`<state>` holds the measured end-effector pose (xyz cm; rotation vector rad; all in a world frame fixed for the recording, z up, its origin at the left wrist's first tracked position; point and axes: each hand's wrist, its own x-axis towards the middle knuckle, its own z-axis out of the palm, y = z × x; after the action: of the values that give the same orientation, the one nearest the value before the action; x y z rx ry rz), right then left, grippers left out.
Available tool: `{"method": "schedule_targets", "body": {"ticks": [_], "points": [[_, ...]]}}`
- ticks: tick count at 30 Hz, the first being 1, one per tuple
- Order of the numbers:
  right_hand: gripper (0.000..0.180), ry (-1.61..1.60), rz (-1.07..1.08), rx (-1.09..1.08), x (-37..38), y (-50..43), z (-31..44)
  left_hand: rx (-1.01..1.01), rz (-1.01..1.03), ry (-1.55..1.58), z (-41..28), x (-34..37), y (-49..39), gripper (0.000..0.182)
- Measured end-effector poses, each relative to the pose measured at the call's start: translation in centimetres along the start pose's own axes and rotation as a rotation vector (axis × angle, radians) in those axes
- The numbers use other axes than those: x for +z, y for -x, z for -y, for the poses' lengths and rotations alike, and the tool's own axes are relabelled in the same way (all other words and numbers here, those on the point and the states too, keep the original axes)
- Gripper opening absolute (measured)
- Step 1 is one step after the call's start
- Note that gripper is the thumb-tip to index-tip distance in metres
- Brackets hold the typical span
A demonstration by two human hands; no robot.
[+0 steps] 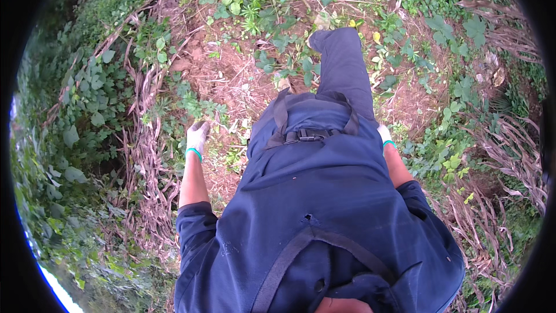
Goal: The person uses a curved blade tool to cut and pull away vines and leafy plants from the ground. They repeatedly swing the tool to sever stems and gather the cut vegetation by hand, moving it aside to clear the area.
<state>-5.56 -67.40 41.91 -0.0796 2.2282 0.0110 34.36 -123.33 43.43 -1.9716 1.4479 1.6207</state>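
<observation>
My left hand (198, 135) hangs beside my body in a pale work glove with a green cuff. Its fingers are loosely bent, and no object shows in them. On the other side, only a small part of my right hand (384, 134) is visible, in a similar glove; my torso hides its fingers. Between the hands is my dark blue jacket (304, 178), with straps and a black buckle (309, 135) at the waist. One trousered leg (345, 63) reaches forward over the ground, its shoe (316, 40) partly hidden. Neither hand visibly touches the plants.
Reddish soil (230, 71) with dry straw and low green plants (278, 37) lies ahead. Dry, withered stalks (147, 156) run along the left, beside dense leafy growth (91, 91). More dry stalks (517, 152) and broad-leaved vines (464, 89) line the right.
</observation>
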Motion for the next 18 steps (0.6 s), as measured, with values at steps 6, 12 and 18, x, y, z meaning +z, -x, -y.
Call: {"method": "schedule_targets", "body": {"ticks": [6, 12, 18], "points": [[0.021, -0.927, 0.074, 0.111, -11.6, -5.0, 11.3, 0.062, 0.118, -0.073, -8.5, 4.7, 0.1, 0.048], [0.02, -1.249, 0.093, 0.014, -19.1, -15.4, 20.8, 0.032, 0.189, -0.261, -21.3, 7.7, 1.0, 0.051], [0.018, -1.496, 0.225, 0.03, -19.5, -22.4, 30.4, 0.159, 0.203, -0.417, -37.4, 12.9, -2.4, 0.047]]}}
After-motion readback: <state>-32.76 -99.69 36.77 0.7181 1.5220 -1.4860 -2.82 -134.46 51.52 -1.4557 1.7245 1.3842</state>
